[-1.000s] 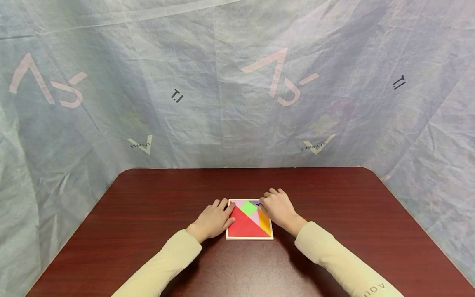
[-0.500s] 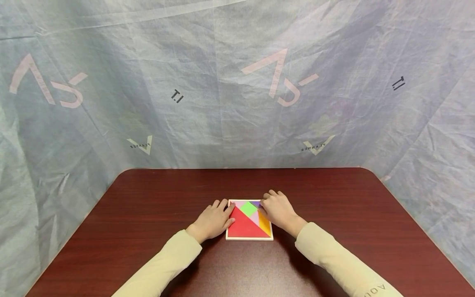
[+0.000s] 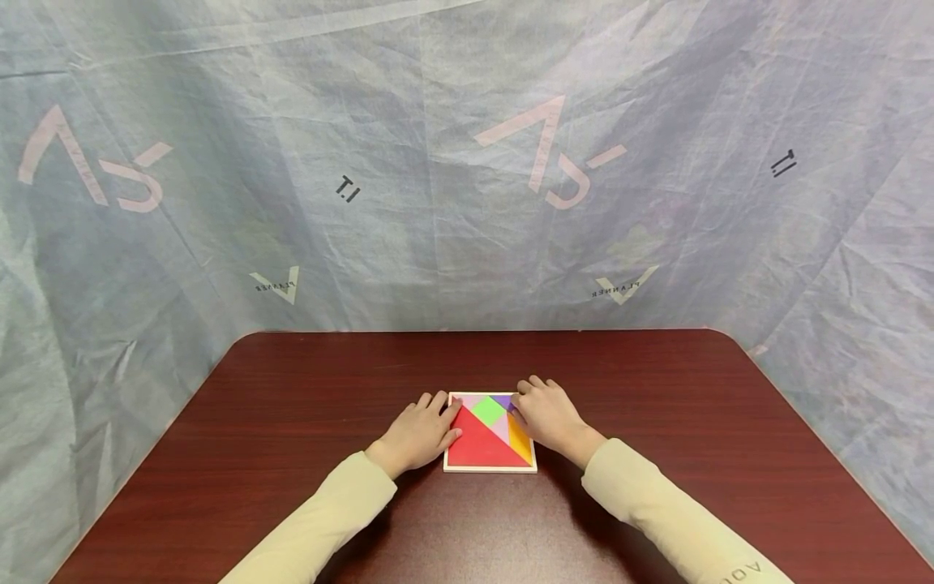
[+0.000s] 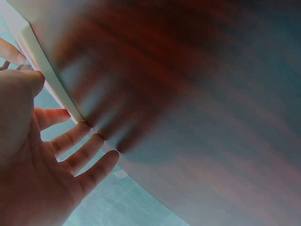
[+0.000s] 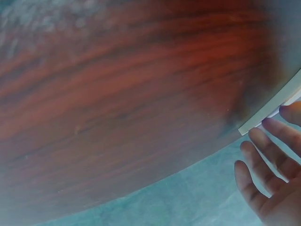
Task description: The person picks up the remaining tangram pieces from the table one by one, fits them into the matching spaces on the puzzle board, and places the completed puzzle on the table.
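Observation:
A square tangram tray (image 3: pixel 490 470) with a pale rim lies on the table. A large red triangle (image 3: pixel 481 446), a green square (image 3: pixel 489 410), pink pieces and an orange piece (image 3: pixel 520 442) lie flat inside. My left hand (image 3: pixel 416 432) rests at the tray's left side, index finger and thumb over its edge, the other fingers loosely spread. My right hand (image 3: pixel 549 414) has its fingertips over the back right corner, touching a purple triangle (image 3: pixel 502 401) that it partly covers. Both wrist views show the tray's rim, (image 4: pixel 51 84) on the left, and loosely extended fingers.
The dark red wooden table (image 3: pixel 328 373) spreads around the tray. Behind it and on both sides hangs a grey cloth (image 3: pixel 438 243) printed with letters. Cream sleeves (image 3: pixel 649 495) cover both forearms.
The purple triangle, tilted under my right fingertips a second ago, now lies flat in the tray's corner. My right hand has lowered slightly; my left hand has stayed put.

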`<state>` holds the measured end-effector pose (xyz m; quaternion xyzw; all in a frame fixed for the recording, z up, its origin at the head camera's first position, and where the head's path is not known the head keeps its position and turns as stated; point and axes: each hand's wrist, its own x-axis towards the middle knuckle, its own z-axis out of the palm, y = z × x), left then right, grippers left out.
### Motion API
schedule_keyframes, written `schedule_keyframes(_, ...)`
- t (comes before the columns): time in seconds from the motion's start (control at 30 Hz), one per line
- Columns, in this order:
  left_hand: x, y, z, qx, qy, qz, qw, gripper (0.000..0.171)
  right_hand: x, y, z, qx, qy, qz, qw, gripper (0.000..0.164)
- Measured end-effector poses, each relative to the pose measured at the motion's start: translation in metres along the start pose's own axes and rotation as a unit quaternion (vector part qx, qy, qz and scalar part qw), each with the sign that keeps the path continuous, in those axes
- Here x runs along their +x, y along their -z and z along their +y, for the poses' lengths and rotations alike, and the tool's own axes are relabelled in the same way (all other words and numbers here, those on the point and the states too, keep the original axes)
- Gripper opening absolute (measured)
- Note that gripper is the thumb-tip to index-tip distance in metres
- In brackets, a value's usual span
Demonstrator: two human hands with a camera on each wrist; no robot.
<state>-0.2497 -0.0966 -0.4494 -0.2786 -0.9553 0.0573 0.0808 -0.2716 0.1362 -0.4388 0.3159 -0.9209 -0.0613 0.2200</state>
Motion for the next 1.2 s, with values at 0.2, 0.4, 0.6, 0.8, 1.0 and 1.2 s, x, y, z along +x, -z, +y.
schedule_keyframes(0.2,0.0,0.0,0.0,-0.001,0.002,-0.003,1.0,0.049,-0.001,-0.001,0.002,0.024,0.007,0.01,1.0,0.01)
schedule_keyframes(0.4,0.0,0.001,0.001,-0.011,0.007,0.001,0.9999,0.049,-0.003,0.0,0.006,0.06,0.013,-0.005,0.998,0.007)
schedule_keyframes(0.6,0.001,0.001,0.0,-0.018,0.006,0.005,0.9998,0.05,-0.007,0.003,0.011,0.099,0.008,-0.019,0.995,0.007)
schedule_keyframes(0.8,0.001,0.002,-0.001,-0.039,0.005,0.004,0.9992,0.049,-0.01,0.007,0.018,0.105,0.0,-0.011,0.994,0.009)
schedule_keyframes(1.0,0.0,0.004,-0.003,-0.057,-0.002,0.009,0.9983,0.05,-0.015,0.017,0.026,0.104,-0.015,0.008,0.994,0.016)
schedule_keyframes(1.2,-0.003,0.004,-0.008,-0.064,-0.009,0.026,0.9976,0.05,-0.026,0.025,0.035,0.094,-0.027,0.029,0.995,0.02)
